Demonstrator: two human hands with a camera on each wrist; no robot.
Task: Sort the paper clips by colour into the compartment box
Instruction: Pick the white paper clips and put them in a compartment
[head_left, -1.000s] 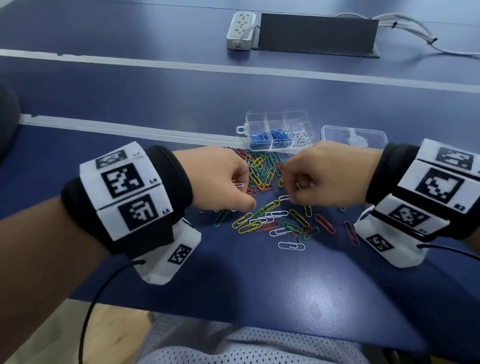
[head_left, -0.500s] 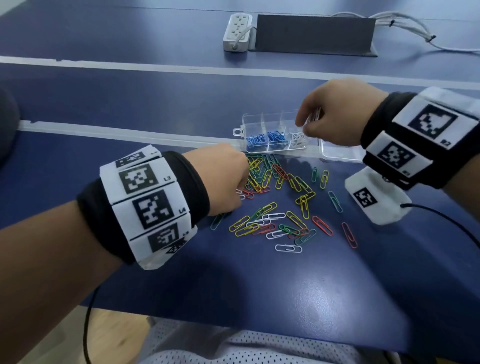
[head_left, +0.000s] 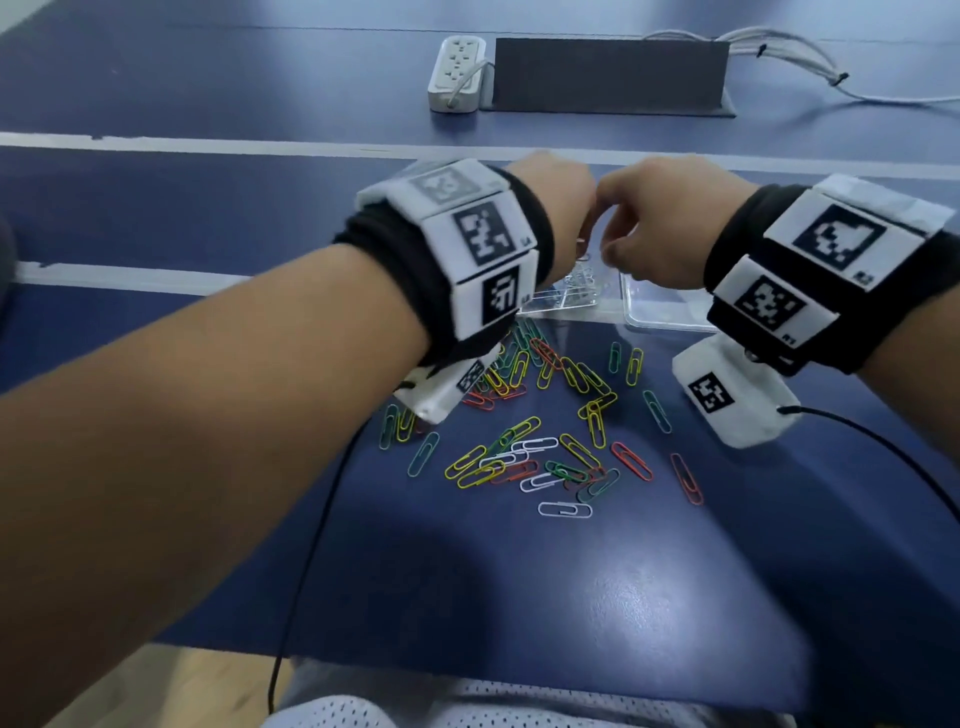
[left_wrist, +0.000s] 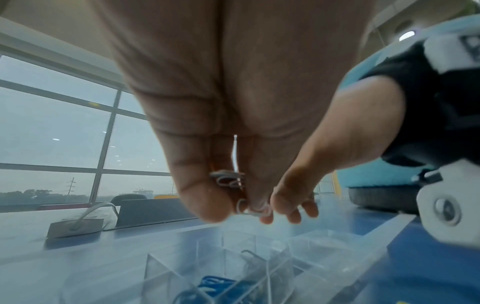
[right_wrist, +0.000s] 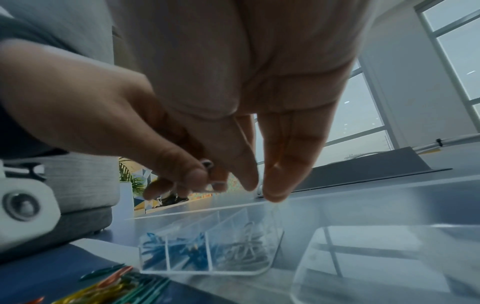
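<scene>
Loose paper clips (head_left: 540, 447) in yellow, green, red and white lie scattered on the blue table. The clear compartment box (head_left: 566, 293) stands behind them, half hidden by my left wrist. It holds blue clips (right_wrist: 176, 251) in two cells and white clips (right_wrist: 246, 251) in the right cell. My left hand (head_left: 561, 202) hovers over the box and pinches a few white clips (left_wrist: 228, 179) in its curled fingers. My right hand (head_left: 660, 228) hangs just right of it, fingers relaxed (right_wrist: 275, 181) and pointing down over the box, fingertips close to the left hand's clips.
The box's clear lid (head_left: 670, 312) lies flat to the right of the box. A white power strip (head_left: 457, 73) and a grey cable cover (head_left: 608, 75) with cables sit at the far edge. The table's near edge runs close to my lap.
My left hand has lifted off the clip pile and moved forward over the box with white clips. My right hand stayed above the box and drew in toward the left hand.
</scene>
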